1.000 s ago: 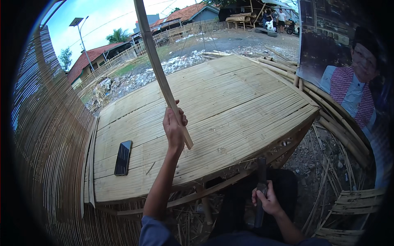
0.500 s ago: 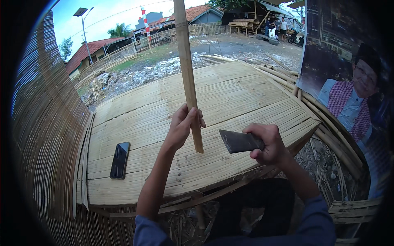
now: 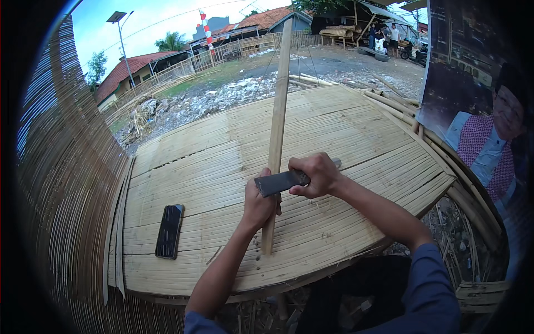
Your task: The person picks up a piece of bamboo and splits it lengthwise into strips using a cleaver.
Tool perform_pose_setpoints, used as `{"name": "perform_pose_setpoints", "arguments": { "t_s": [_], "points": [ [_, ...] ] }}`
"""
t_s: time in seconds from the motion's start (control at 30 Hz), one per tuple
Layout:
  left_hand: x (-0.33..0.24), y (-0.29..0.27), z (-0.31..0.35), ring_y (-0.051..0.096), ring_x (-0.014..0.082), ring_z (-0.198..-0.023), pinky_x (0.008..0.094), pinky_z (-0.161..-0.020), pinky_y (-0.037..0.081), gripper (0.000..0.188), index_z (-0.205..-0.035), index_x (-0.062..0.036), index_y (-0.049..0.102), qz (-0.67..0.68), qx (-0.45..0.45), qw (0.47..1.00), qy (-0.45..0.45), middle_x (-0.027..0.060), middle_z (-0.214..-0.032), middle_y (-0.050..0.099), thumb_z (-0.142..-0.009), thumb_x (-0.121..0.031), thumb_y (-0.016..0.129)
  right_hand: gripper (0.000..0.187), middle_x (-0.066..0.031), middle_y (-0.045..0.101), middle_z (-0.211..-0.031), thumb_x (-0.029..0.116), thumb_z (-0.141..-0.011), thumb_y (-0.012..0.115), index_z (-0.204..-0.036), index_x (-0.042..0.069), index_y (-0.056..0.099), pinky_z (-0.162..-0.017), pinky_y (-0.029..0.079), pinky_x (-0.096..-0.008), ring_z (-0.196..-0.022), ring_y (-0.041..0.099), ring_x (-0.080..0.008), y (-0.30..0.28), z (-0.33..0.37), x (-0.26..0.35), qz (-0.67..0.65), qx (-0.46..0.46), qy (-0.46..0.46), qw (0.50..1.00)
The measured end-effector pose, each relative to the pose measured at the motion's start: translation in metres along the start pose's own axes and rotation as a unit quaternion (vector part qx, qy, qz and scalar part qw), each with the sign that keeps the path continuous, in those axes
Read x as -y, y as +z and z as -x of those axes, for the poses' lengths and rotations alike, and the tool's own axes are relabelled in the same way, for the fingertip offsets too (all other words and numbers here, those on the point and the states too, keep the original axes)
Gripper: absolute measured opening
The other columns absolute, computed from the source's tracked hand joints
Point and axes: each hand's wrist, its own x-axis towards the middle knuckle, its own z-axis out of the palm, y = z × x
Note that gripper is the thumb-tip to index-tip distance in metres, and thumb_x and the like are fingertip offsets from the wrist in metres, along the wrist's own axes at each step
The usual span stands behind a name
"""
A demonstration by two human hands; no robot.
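Blade (image 3: 281,182) now across strip (image 3: 277,122), between hands (image 3: 259,206) (image 3: 316,177)

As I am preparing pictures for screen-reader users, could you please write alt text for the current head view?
A person's left hand grips a long bamboo strip, while the right hand holds a broad dark blade crosswise in front of it. A phone lies to the left on the slatted bamboo table.
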Motion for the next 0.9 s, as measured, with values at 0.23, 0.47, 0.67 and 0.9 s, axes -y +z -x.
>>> {"name": "perform_pose_setpoints", "arguments": {
  "t_s": [0.23, 0.47, 0.67, 0.9],
  "points": [
    [-0.001, 0.013, 0.002, 0.048, 0.0083, -0.039, 0.0236, -0.034, 0.04, 0.044, -0.073, -0.0058, 0.048, -0.072, 0.0, 0.997, 0.009, 0.0017, -0.053, 0.049, -0.101, -0.037, 0.033, 0.063, -0.0073, 0.051, -0.051, 0.068, -0.073, 0.058, -0.068, 0.005, 0.054, -0.045, 0.045, -0.0364, -0.047, 0.056, -0.0288, -0.007, 0.011, -0.002, -0.003, 0.009, -0.008, 1.0],
    [-0.001, 0.017, 0.009, 0.048, 0.0076, -0.039, 0.0231, -0.035, 0.041, 0.049, -0.07, -0.0049, 0.051, -0.085, -0.02, 0.996, 0.002, 0.0016, -0.051, 0.049, -0.1, -0.041, 0.034, 0.065, -0.0072, 0.053, -0.052, 0.07, -0.073, 0.057, -0.067, 0.005, 0.055, -0.045, 0.045, -0.037, -0.047, 0.057, -0.0293, -0.008, 0.014, 0.006, 0.0, 0.017, -0.019, 1.0],
    [0.001, 0.017, 0.007, 0.049, 0.0076, -0.04, 0.0233, -0.034, 0.04, 0.049, -0.072, -0.0029, 0.052, -0.089, -0.037, 0.995, -0.003, 0.0018, -0.052, 0.05, -0.1, -0.039, 0.035, 0.067, -0.006, 0.049, -0.043, 0.073, -0.073, 0.055, -0.059, 0.008, 0.055, -0.044, 0.047, -0.0379, -0.043, 0.057, -0.0277, -0.009, 0.01, 0.01, 0.047, 0.001, -0.008, 0.999],
    [0.0, 0.016, 0.005, 0.05, 0.0085, -0.041, 0.0239, -0.036, 0.042, 0.043, -0.074, -0.0032, 0.051, -0.096, -0.046, 0.994, 0.011, 0.0025, -0.052, 0.05, -0.1, -0.033, 0.035, 0.067, -0.0066, 0.048, -0.047, 0.072, -0.072, 0.056, -0.06, 0.007, 0.052, -0.044, 0.045, -0.0364, -0.043, 0.055, -0.0282, -0.005, 0.012, 0.012, 0.045, 0.016, -0.024, 0.999]
  ]
}}
